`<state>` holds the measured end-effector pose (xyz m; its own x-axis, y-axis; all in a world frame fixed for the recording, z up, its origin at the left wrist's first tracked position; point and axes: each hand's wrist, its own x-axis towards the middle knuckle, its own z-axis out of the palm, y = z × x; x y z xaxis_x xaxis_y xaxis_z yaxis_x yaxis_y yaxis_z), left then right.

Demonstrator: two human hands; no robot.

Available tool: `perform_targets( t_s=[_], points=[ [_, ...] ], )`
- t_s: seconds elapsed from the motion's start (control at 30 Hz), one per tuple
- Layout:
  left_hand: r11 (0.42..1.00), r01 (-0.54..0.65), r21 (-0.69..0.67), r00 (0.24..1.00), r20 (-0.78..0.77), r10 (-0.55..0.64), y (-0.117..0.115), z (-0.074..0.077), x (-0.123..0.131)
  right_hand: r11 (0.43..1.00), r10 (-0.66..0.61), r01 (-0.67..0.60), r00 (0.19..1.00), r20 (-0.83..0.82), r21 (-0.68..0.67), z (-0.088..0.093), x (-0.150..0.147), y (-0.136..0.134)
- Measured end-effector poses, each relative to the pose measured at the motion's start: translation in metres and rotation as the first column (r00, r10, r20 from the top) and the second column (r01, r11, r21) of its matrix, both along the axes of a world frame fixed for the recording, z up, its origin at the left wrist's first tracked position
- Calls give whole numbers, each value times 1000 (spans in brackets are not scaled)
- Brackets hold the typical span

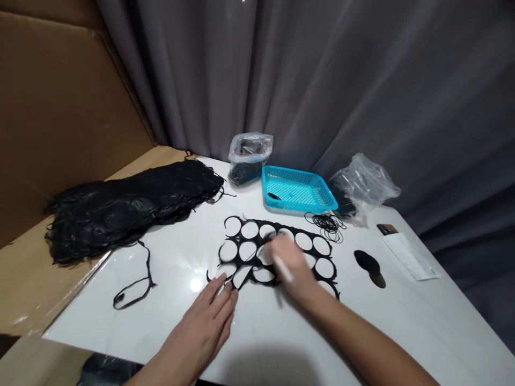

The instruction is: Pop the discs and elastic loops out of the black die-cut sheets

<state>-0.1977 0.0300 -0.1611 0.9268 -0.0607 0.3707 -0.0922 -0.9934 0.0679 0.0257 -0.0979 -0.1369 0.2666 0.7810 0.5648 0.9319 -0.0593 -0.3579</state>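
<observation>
A black sheet with rows of round cut-outs (277, 228) lies flat on the white table (169, 321), its edges ragged with thin strips. My left hand (211, 313) rests palm down at the sheet's near left corner, fingers stretched out and fingertips touching its edge. Over the middle of the sheet, my right hand (293, 265) is blurred by motion, its fingers closed. A white, stick-like shape shows along that hand; I cannot make out what it is. The right hand covers several of the holes and part of the black web.
A thick stack of black sheets (132, 201) lies left, beside cardboard (68, 118). Behind the sheet are a blue basket (300, 203), a clear bag (250, 158), another bag (364, 182) and black rings (328, 225). Black discs (367, 261) and paper (410, 257) lie right; a loose strip (134, 300) lies left.
</observation>
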Motion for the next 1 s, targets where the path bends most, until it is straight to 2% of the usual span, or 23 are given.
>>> perform_targets(
  t_s=[0.03,0.07,0.13,0.2,0.23,0.3,0.33,0.4,0.43,0.5,0.57,0.63,0.67,0.73,0.8,0.83,0.87,0.9,1.0],
  points=[
    [1000,4,14,1000,-1,-4,1,0,-1,990,-122,121,992,6,75,6,19,-2],
    [999,4,33,1000,-4,-4,2,0,-2,962,-259,260,966,-21,90,13,37,-6],
    [997,-3,76,1000,-5,4,7,0,-5,892,-431,446,887,-164,70,25,65,-19],
    [995,-5,102,1000,12,4,13,1,-6,849,-502,528,815,-289,14,35,77,-36],
    [995,6,100,1000,20,-8,15,3,-5,853,-493,522,786,-374,-28,38,77,-44],
    [999,6,32,1000,30,-7,19,10,-1,901,-409,410,689,-599,-143,42,66,-58],
    [999,-9,-43,1000,23,10,18,15,2,933,-346,299,590,-730,-200,41,57,-63],
    [961,-57,-272,998,-21,53,13,26,13,973,-227,29,311,-923,-229,38,32,-69],
    [912,-70,-404,997,-61,50,8,32,20,975,-185,-87,176,-967,-202,36,18,-70],
    [770,-49,-636,984,-162,-71,-3,43,35,967,-123,-234,-72,-990,-104,34,-7,-70],
    [615,-49,-787,927,-266,-266,-12,52,53,945,-78,-326,-204,-976,-8,34,-25,-71],
    [496,-100,-862,819,-355,-452,-18,59,71,925,-44,-377,-227,-973,46,38,-33,-75],
    [456,-137,-879,759,-389,-522,-19,61,80,923,-41,-383,-198,-979,39,39,-33,-78],
    [400,-180,-899,670,-410,-619,-21,64,97,932,-70,-359,-57,-996,-45,41,-29,-87],
    [350,-172,-921,659,-372,-654,-23,64,111,943,-113,-299,121,-986,-145,39,-22,-96],
    [324,-165,-931,674,-346,-652,-26,63,117,952,-125,-257,173,-977,-167,37,-19,-101],
    [297,-163,-941,691,-323,-646,-29,62,122,959,-134,-223,187,-973,-175,35,-15,-105],
    [270,-171,-948,707,-309,-636,-32,59,127,966,-140,-195,164,-977,-171,34,-12,-108],
    [144,-247,-958,729,-281,-624,-42,49,136,981,-93,-170,7,-996,-92,31,-1,-117]
  ],
)
